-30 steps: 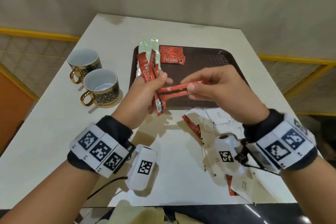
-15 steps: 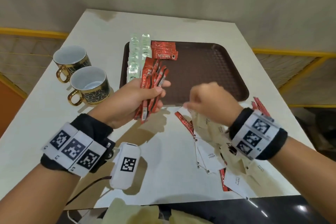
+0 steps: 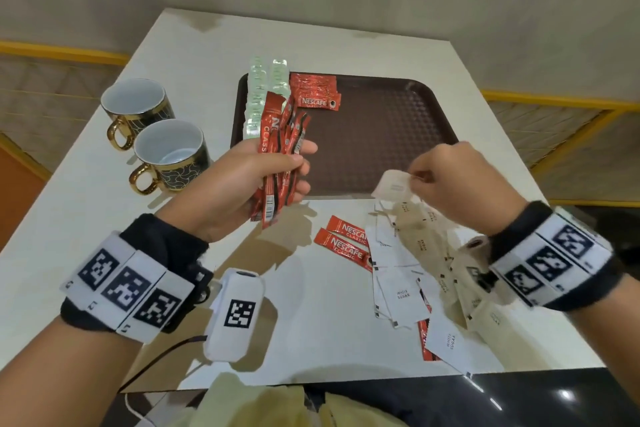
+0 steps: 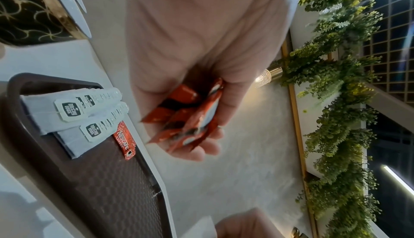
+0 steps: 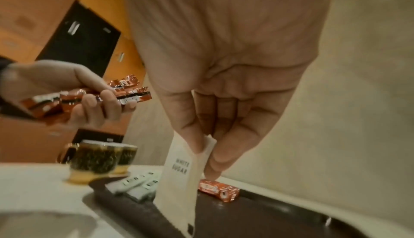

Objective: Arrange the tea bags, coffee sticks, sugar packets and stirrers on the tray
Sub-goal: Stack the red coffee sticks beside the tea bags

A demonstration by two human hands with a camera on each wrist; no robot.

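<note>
My left hand (image 3: 256, 170) grips a bundle of red coffee sticks (image 3: 282, 139) upright over the near left corner of the brown tray (image 3: 391, 135); the same bundle (image 4: 190, 118) shows in the left wrist view. My right hand (image 3: 446, 180) pinches one white sugar packet (image 3: 391, 185) by its top edge just above the tray's near rim; the packet (image 5: 179, 180) hangs down between thumb and fingers. On the tray's far left lie tea bags (image 3: 258, 97) and a small stack of coffee sticks (image 3: 315, 95).
Two coffee sticks (image 3: 343, 243) and a loose heap of white and brown sugar packets (image 3: 412, 270) lie on the white table (image 3: 104, 218) near its front right edge. Two black-and-gold cups (image 3: 169, 152) stand left of the tray.
My right hand passed a coffee stick to the left bundle, dropped to the heap and has now lifted a white sugar packet. The left hand stays put with the sticks.
</note>
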